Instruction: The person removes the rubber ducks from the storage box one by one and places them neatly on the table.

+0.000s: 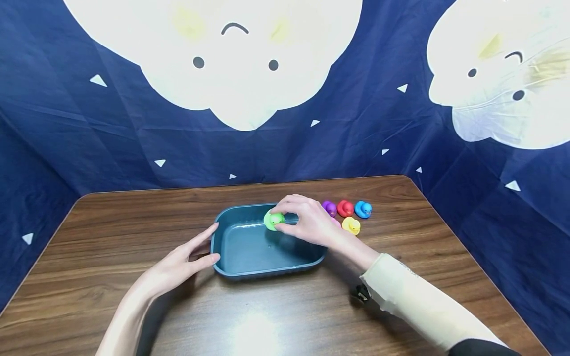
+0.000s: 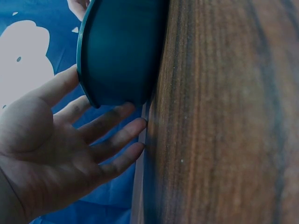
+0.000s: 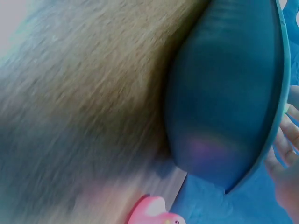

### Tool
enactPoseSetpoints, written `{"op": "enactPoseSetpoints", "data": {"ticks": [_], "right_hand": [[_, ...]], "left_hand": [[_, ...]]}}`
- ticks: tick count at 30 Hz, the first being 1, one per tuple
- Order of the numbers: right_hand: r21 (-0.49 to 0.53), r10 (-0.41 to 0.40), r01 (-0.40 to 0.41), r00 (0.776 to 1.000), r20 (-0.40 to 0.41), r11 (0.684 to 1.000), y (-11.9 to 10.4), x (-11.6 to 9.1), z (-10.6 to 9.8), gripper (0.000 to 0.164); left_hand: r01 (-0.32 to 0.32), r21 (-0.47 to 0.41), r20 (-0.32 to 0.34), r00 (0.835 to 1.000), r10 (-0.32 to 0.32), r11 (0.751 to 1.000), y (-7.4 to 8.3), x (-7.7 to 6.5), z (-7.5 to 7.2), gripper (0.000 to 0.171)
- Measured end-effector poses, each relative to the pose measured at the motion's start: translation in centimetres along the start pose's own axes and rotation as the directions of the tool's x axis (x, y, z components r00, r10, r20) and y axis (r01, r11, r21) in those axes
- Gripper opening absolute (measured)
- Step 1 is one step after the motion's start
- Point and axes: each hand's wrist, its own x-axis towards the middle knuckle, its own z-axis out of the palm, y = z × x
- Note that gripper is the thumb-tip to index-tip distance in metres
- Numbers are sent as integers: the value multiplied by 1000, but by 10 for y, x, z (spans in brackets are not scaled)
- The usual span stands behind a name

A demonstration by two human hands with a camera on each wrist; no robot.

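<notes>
A green rubber duck (image 1: 273,220) is pinched between the thumb and fingers of my right hand (image 1: 307,220), over the far part of a dark teal plastic basin (image 1: 249,264). In the right wrist view the basin wall (image 3: 219,102) hides most of that hand (image 3: 286,149). My left hand (image 1: 180,262) touches the basin's left end, thumb and fingertips at the rim. The left wrist view shows this hand (image 2: 70,135) with its fingers spread and fairly straight against the basin (image 2: 121,56).
Right of the basin stand a purple duck (image 1: 329,208), a red duck (image 1: 345,208), a blue duck (image 1: 363,209) and a yellow duck (image 1: 351,226). A pink duck (image 3: 152,212) is partly hidden by my right hand in the head view. Blue cloth surrounds the wooden table (image 1: 111,237).
</notes>
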Motion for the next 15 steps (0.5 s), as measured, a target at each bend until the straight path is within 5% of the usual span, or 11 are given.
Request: {"op": "enactPoseSetpoints", "data": {"ticks": [15], "right_hand": [[-64,57,-59,998,-33,996,5,-13,-20,29]], "left_hand": [[-5,13,1,1000,5,1000,0,0,-1,77]]}}
